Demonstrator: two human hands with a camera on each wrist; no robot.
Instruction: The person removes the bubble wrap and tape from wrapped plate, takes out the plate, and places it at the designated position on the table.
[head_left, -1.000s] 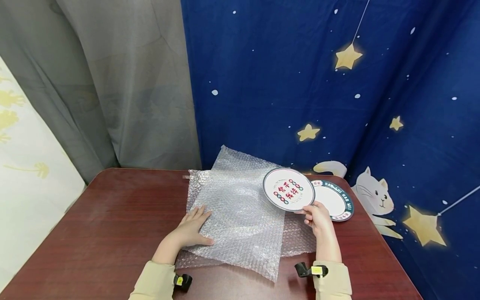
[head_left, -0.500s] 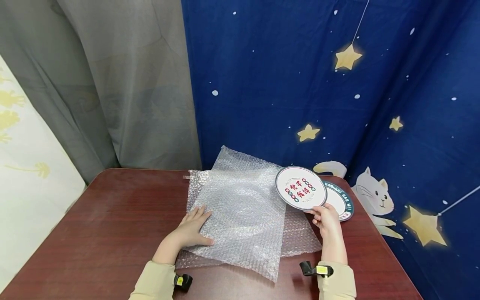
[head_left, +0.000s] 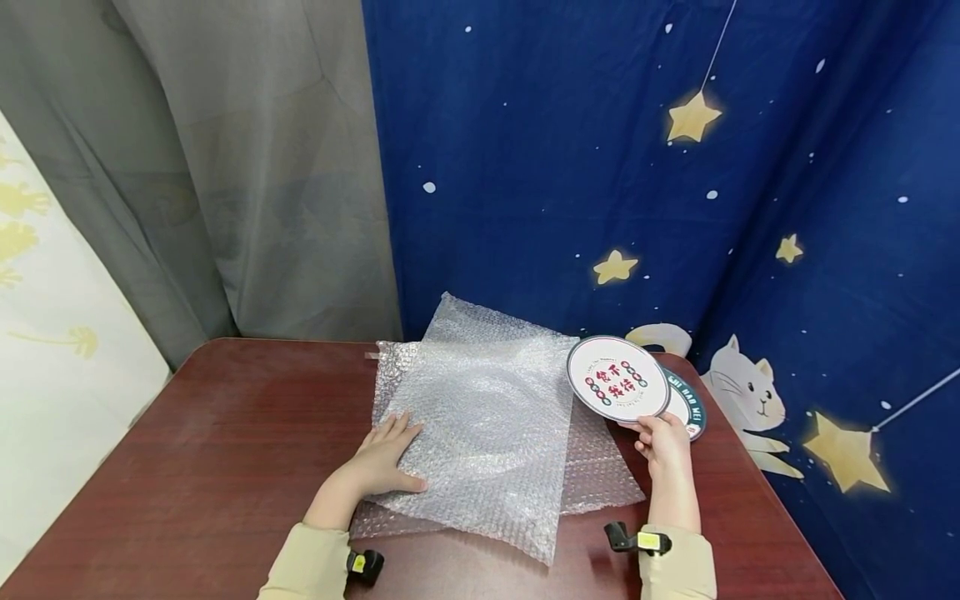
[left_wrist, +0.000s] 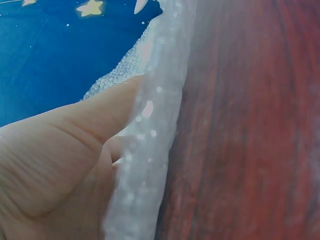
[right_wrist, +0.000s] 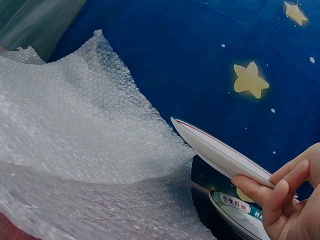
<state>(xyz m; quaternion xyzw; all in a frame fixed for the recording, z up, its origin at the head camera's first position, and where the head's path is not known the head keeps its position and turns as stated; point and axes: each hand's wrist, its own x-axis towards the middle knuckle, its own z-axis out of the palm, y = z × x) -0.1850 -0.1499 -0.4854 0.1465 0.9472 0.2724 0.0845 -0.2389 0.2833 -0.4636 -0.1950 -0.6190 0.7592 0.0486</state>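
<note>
My right hand (head_left: 662, 443) pinches the near rim of a white plate (head_left: 618, 379) with red characters and a dark rim line. In the right wrist view this plate (right_wrist: 220, 155) is tilted and held off the table. Partly behind it, a second plate (head_left: 691, 407) with a wide green lettered rim rests at the table's right side. Layered sheets of bubble wrap (head_left: 487, 450) cover the table's middle, and a faint round outline shows under the top sheet. My left hand (head_left: 382, 462) lies with spread fingers on the wrap's left edge; in its wrist view the wrap (left_wrist: 145, 150) hides the fingertips.
The dark red wooden table (head_left: 225, 467) extends to the left of the wrap. Behind it hang a grey curtain (head_left: 277, 208) and a blue curtain (head_left: 525, 167) with stars and a white cat. The far corner of the wrap rises against the blue curtain.
My right hand has carried the white plate to the right, off the wrap's edge and further over the green-rimmed plate. The left hand stays where it was.
</note>
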